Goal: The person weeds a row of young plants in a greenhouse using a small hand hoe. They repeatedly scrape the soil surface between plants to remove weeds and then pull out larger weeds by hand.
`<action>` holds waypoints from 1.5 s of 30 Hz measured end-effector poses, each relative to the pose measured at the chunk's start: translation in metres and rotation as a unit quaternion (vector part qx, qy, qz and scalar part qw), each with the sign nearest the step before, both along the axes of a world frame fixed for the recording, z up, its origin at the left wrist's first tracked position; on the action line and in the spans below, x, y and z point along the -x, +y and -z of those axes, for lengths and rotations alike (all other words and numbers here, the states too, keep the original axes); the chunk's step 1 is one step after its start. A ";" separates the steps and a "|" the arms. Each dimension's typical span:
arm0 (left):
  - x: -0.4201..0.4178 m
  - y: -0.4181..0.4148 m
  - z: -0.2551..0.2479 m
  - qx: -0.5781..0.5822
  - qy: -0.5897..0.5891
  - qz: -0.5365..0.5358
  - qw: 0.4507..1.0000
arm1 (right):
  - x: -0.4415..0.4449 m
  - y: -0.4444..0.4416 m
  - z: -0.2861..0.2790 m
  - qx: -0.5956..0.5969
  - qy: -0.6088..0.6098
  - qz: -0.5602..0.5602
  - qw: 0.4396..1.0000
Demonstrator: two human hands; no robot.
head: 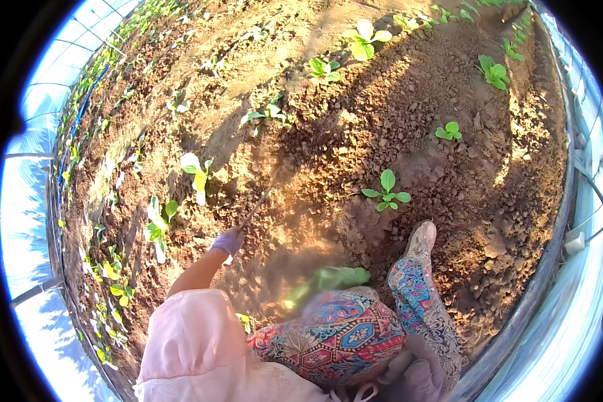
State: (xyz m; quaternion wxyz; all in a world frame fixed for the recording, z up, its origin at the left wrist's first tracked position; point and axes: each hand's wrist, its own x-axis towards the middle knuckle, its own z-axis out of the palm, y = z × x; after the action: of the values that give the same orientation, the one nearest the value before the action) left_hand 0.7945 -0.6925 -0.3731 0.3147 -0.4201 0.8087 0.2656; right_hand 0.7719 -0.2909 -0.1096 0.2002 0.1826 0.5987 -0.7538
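Observation:
My left hand, in a pale purple glove, grips the near end of a thin, dark stick-like handle. The handle slants up and right over loose brown soil, and its far end blurs into the ground. Low in the picture, a pale purple shape beside my leg appears to be my gloved right hand; its fingers are mostly hidden. Near my bent knee in patterned trousers is a blurred green thing, too smeared to name. A leafy seedling grows ahead of my shoe.
More seedlings stand in the soil, including a pale one, a leafy one and a larger one. A blue hose runs along the left. Plastic greenhouse sheeting and a dark edge pipe curve along the right.

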 end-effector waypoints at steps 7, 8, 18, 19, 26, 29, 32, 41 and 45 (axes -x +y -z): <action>-0.214 -0.026 -0.021 0.071 -0.095 0.077 0.990 | -0.008 0.001 0.012 -0.029 0.038 0.001 0.999; -0.225 -0.031 -0.010 0.056 -0.086 0.058 0.993 | -0.009 0.003 0.014 -0.033 0.043 0.002 0.999; -0.012 0.053 -0.008 -0.054 0.084 0.152 0.983 | -0.022 -0.007 0.016 -0.051 0.071 0.024 0.996; -0.043 0.048 -0.013 -0.086 0.024 0.056 0.994 | -0.022 -0.008 0.018 -0.051 0.072 0.033 0.995; -0.327 -0.022 -0.031 0.041 -0.076 0.124 0.988 | -0.018 -0.001 0.031 -0.109 0.105 -0.014 0.988; -0.357 -0.031 -0.020 0.049 -0.049 0.072 0.995 | -0.017 -0.004 0.032 -0.116 0.100 -0.047 0.987; -0.292 -0.026 -0.009 0.028 -0.034 -0.045 0.998 | -0.020 -0.008 0.035 -0.132 0.097 -0.047 0.985; -0.111 -0.054 0.009 0.025 0.046 -0.017 0.999 | -0.020 -0.016 0.036 -0.182 0.139 -0.101 0.968; -0.245 -0.064 -0.019 0.062 -0.084 0.017 0.994 | -0.020 -0.019 0.028 -0.179 0.095 -0.110 0.973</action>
State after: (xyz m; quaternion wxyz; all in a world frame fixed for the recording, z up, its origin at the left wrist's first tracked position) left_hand 1.0394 -0.7568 -0.3542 0.3596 -0.4459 0.8011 0.1733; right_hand 0.7920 -0.3097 -0.1374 0.1880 0.0756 0.7570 -0.6213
